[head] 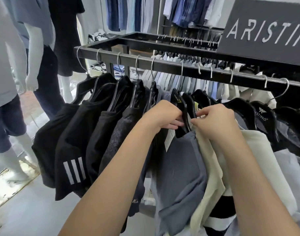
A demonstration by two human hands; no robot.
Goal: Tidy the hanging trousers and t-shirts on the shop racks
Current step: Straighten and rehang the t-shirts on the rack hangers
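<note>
Approx half done: black tees (74,130) on rail (163,64) hang spaced, tees to their right look bunched.
Your left grip (164,116) clasps grey-blue tee's (180,167) hanger (184,109) mid-rail; right grip (214,121) pinches cream tee (209,167) beside it.

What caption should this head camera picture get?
Left hand and right hand grip a black hanger holding a grey t-shirt on the rack.

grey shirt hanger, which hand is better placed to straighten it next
Left, probably. The left hand curls its fingers round the hanger carrying the grey shirt, while the right hand pinches the cream shirt beside it.
</note>
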